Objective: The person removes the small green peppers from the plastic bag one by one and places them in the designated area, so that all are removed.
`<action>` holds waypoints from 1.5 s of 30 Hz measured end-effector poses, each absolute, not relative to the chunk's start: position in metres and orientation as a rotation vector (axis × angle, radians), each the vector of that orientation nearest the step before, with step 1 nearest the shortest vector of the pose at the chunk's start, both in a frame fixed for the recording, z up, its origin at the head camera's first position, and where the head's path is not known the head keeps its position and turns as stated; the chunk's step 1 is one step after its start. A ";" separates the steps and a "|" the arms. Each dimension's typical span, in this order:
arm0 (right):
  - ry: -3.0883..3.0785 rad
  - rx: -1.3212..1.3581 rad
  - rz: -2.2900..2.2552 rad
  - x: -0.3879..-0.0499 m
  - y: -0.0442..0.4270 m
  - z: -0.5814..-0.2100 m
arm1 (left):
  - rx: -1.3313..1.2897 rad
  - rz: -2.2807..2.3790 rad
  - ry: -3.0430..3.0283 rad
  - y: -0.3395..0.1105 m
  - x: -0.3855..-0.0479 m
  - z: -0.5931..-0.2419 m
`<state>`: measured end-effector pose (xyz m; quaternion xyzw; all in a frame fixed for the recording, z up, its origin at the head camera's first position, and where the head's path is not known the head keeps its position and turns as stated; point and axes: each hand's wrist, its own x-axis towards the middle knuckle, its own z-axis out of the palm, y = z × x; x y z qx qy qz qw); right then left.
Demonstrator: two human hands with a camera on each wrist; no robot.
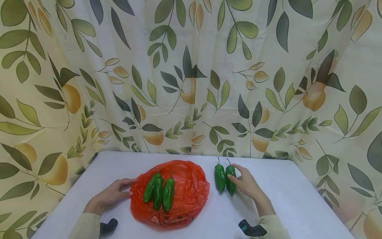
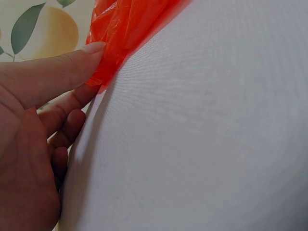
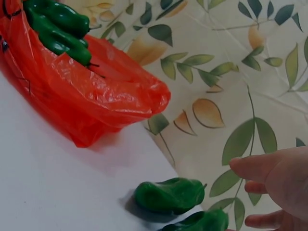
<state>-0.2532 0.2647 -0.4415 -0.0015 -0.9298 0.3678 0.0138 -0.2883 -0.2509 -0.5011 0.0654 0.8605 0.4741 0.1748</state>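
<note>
A crumpled red plastic bag [image 1: 191,186] lies on the white table, with three green peppers [image 1: 168,194] on top of it. My left hand [image 1: 110,192] is at the bag's left edge. In the left wrist view, its thumb and forefinger hold the red plastic [image 2: 125,33] between them. Right of the bag, a pair of green peppers lies side by side, stems pointing away from me. Over the right-hand pepper [image 1: 230,186] is my right hand [image 1: 246,182]. Seen from the right wrist, thumb and fingers are spread beside that pepper [image 3: 202,222], without gripping it.
The other pepper of the pair [image 1: 220,177] lies between the bag and my right hand. A curtain [image 1: 215,109] with a leaf-and-fruit print hangs behind the white table [image 1: 277,186]. Black devices are strapped at my left wrist [image 1: 108,226] and right wrist [image 1: 252,229].
</note>
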 end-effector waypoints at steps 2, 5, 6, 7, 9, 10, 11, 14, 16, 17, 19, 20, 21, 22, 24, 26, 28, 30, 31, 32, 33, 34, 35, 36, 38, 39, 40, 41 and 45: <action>-2.892 0.000 1.149 -0.252 0.261 -0.439 | 0.190 1.344 2.439 -0.251 -0.288 -0.501; -2.889 0.012 1.147 -0.251 0.254 -0.437 | 0.192 1.343 2.441 -0.252 -0.288 -0.501; -2.888 0.019 1.146 -0.251 0.251 -0.436 | 0.194 1.343 2.442 -0.252 -0.288 -0.502; -2.886 0.030 1.145 -0.250 0.248 -0.435 | 0.195 1.344 2.443 -0.252 -0.288 -0.502; -2.880 0.043 1.144 -0.249 0.243 -0.435 | 0.194 1.344 2.442 -0.252 -0.288 -0.502; -2.880 0.048 1.140 -0.248 0.240 -0.435 | 0.194 1.343 2.441 -0.252 -0.288 -0.503; -2.876 0.056 1.147 -0.247 0.238 -0.435 | 0.193 1.344 2.440 -0.252 -0.288 -0.503; -2.863 0.072 1.151 -0.244 0.230 -0.434 | 0.197 1.340 2.439 -0.251 -0.288 -0.503; -2.850 0.091 1.146 -0.242 0.224 -0.434 | 0.200 1.340 2.440 -0.251 -0.287 -0.502; -2.846 0.101 1.139 -0.242 0.222 -0.435 | 0.200 1.342 2.439 -0.251 -0.287 -0.501; -2.844 0.119 1.124 -0.241 0.216 -0.435 | 0.201 1.346 2.438 -0.251 -0.286 -0.501; -2.843 0.128 1.123 -0.241 0.214 -0.435 | 0.202 1.349 2.437 -0.251 -0.286 -0.501; -2.843 0.136 1.121 -0.240 0.211 -0.435 | 0.199 1.354 2.435 -0.251 -0.286 -0.501; -2.845 0.144 1.117 -0.240 0.209 -0.435 | 0.199 1.357 2.434 -0.252 -0.286 -0.501; -2.843 0.157 1.120 -0.239 0.204 -0.435 | 0.201 1.360 2.432 -0.252 -0.286 -0.501; -2.835 0.172 1.122 -0.237 0.200 -0.434 | 0.204 1.362 2.430 -0.252 -0.287 -0.502; -2.825 0.193 1.121 -0.235 0.195 -0.434 | 0.200 1.360 2.429 -0.252 -0.287 -0.501; -2.819 0.207 1.117 -0.232 0.190 -0.434 | 0.192 1.355 2.429 -0.252 -0.286 -0.501; -2.814 0.221 1.123 -0.232 0.187 -0.434 | 0.189 1.352 2.430 -0.251 -0.286 -0.500; -2.813 0.233 1.125 -0.231 0.184 -0.434 | 0.182 1.351 2.429 -0.251 -0.286 -0.500; -2.812 0.246 1.130 -0.231 0.181 -0.435 | 0.177 1.349 2.428 -0.251 -0.286 -0.500; -2.813 0.262 1.132 -0.230 0.177 -0.435 | 0.173 1.350 2.427 -0.251 -0.285 -0.499; -2.809 0.282 1.141 -0.229 0.174 -0.437 | 0.171 1.350 2.426 -0.251 -0.285 -0.499; -2.805 0.311 1.148 -0.229 0.171 -0.438 | 0.170 1.352 2.423 -0.251 -0.285 -0.499; -2.800 0.378 1.148 -0.228 0.165 -0.442 | 0.169 1.355 2.419 -0.251 -0.285 -0.498; -2.797 0.414 1.148 -0.228 0.162 -0.443 | 0.172 1.357 2.418 -0.251 -0.286 -0.498; -2.796 0.448 1.147 -0.227 0.159 -0.445 | 0.175 1.356 2.418 -0.250 -0.286 -0.498; -2.794 0.479 1.152 -0.227 0.156 -0.446 | 0.178 1.355 2.418 -0.250 -0.286 -0.498; -2.803 0.546 1.144 -0.224 0.145 -0.449 | 0.190 1.352 2.420 -0.251 -0.287 -0.498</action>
